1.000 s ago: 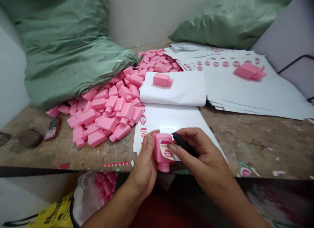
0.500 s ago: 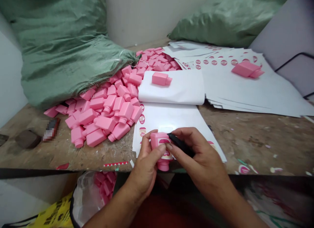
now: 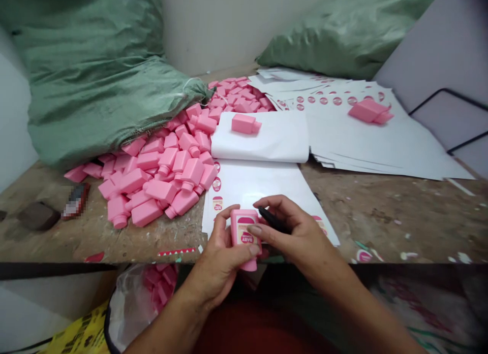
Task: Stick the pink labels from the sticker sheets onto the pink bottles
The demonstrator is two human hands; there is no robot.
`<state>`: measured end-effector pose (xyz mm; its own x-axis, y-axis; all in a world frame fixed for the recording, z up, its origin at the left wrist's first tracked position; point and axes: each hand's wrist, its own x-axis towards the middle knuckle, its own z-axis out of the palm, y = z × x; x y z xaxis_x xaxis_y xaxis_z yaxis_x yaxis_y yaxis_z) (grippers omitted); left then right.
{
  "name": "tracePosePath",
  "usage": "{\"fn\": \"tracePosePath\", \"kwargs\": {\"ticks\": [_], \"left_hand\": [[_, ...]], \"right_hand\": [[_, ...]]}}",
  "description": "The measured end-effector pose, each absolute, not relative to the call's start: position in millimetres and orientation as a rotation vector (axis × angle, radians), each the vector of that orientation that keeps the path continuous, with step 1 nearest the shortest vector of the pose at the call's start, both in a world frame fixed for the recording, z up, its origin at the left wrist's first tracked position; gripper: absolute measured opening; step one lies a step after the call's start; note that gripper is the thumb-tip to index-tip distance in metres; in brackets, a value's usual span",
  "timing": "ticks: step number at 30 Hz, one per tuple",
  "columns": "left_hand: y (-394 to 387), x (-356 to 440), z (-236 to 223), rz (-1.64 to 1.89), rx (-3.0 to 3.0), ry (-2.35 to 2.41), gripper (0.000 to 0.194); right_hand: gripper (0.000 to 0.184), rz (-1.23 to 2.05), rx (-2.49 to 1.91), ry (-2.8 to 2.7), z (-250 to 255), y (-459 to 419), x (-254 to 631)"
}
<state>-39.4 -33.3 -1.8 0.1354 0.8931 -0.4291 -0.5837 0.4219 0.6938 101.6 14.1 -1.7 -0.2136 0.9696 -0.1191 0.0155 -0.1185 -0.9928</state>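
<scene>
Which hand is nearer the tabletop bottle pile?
Left. The left hand is just right of and in front of the pile; the right hand is farther right.

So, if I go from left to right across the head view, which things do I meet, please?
Dark lump → red-and-black thing → red strip → held bottle → far-right bottle → black wire frame.

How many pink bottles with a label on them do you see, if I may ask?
1: the labelled bottle, neck toward the person, in the left hand, right hand at its label. Other labels may be hidden.
</scene>
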Motion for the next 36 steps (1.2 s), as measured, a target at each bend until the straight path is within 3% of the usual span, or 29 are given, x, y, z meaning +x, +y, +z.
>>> {"fn": "tracePosePath", "kwargs": {"ticks": [3,7,10,17,23,33,36], "left_hand": [[-36.2,-40.1,-2.0,1.074,0.423,0.921,0.07],[-36.9,-40.6,-4.6,1.073,0.36,0.871,0.049],[-46.3,-59.2,-2.2,1.078,0.374,0.95,0.048],[-104.0,-174.1,31.9,0.615,1.283,1.852,0.046],[-40.1,-160.7,17.7,0.292,2.156,2.195,0.032],[13.4,-149.8,-1.0,-0.009,2.289,2.243,0.046],[8.8,-157.5,-2.3,0.206,2.207,2.241,0.047]], "right_hand": [[0.024,1.474,-1.199,-1.299,-5.2,14.9,98.2],[0.026,1.551,-1.189,-1.223,-13.2,15.9,98.6],[0.027,1.45,-1.213,-1.268,-16.2,15.9,101.0],[0.036,1.25,-1.312,-1.462,-15.4,20.7,107.4],[0.043,1.085,-1.436,-1.687,-22.1,23.8,103.5],[0.034,0.963,-1.521,-1.694,-10.1,25.1,124.5],[0.033,0.988,-1.49,-1.74,-10.6,25.8,119.7]]}}
